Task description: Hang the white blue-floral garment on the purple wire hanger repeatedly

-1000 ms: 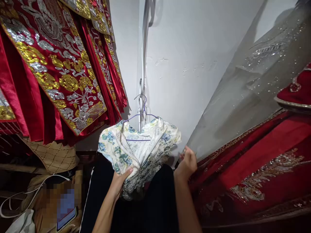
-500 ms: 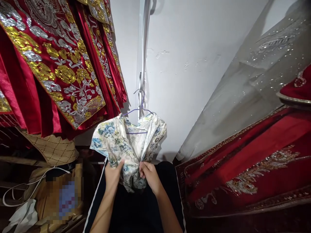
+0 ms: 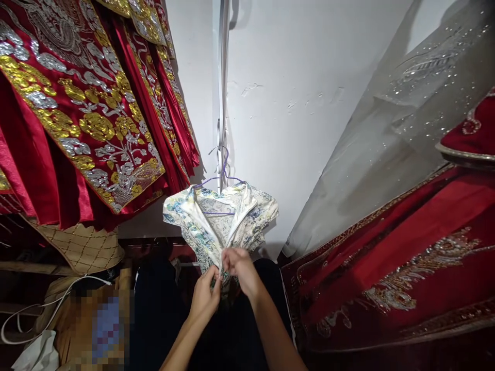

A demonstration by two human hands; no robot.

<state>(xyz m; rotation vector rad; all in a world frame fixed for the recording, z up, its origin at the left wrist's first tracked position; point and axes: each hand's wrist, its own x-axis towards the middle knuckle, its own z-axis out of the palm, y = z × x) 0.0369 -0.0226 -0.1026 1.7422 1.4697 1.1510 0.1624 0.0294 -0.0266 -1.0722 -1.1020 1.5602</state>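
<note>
A white garment with blue and green flowers (image 3: 211, 219) hangs on a thin purple wire hanger (image 3: 222, 178) in the corner of a white wall. My left hand (image 3: 204, 296) pinches the garment's lower front edge from the left. My right hand (image 3: 242, 268) pinches the same edge from the right, and the fingertips of both meet at the middle opening. The cloth below my hands is hidden behind them.
Red robes with gold and silver embroidery (image 3: 88, 113) hang at the left. A red embroidered garment (image 3: 406, 257) and a sheer sequinned veil (image 3: 390, 134) fill the right. A quilted beige cushion (image 3: 83, 247), a white cable (image 3: 46, 304) and a black garment (image 3: 162, 314) lie below.
My right hand left the veil's edge at the right and came onto the floral garment. Both hands then rose and closed together at its front, and the garment spread out on the hanger.
</note>
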